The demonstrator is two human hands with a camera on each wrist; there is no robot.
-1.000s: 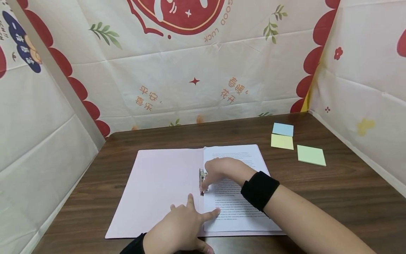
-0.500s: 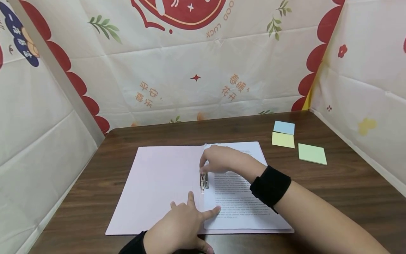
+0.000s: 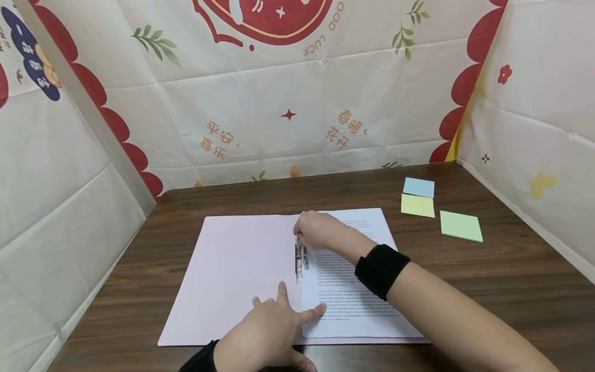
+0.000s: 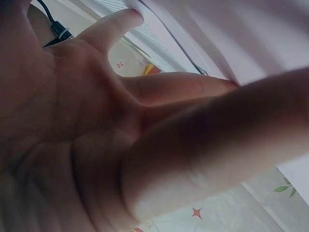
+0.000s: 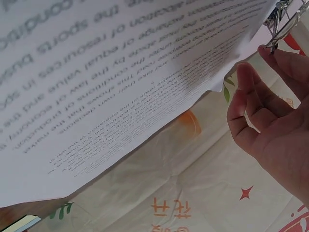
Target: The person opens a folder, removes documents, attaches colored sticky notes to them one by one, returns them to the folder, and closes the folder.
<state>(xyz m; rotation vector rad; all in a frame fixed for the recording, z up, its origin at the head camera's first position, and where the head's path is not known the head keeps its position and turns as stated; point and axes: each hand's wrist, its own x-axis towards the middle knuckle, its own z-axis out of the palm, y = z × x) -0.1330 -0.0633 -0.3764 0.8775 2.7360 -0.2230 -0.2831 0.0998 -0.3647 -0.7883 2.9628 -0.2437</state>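
Head view is showing an open pink folder lying flat on the brown surface, with a stack of printed sheets sitting on its right half and a metal clip standing along the spine, at the left margin of the sheets. The right hand is curling its fingers over the far end of that clip, pinching the metal; the right wrist view is showing a fingertip touching the wire of the clip.

To do this well, the pinch should probably be staying on the lever end of the clip, moving it straight along the spine and not twisting it, while the sheets are being kept squared against the spine so that the margin is sitting fully under the metal.

The right forearm is reaching in from the near right, crossing over the sheets, wrist slightly raised and knuckles turned up. The left hand is lying flat with fingers spread and straight, grasping nothing, its forefinger pressing the near left corner of the sheets and the rest resting on the folder. Three pads of sticky notes are lying well apart at the far right.
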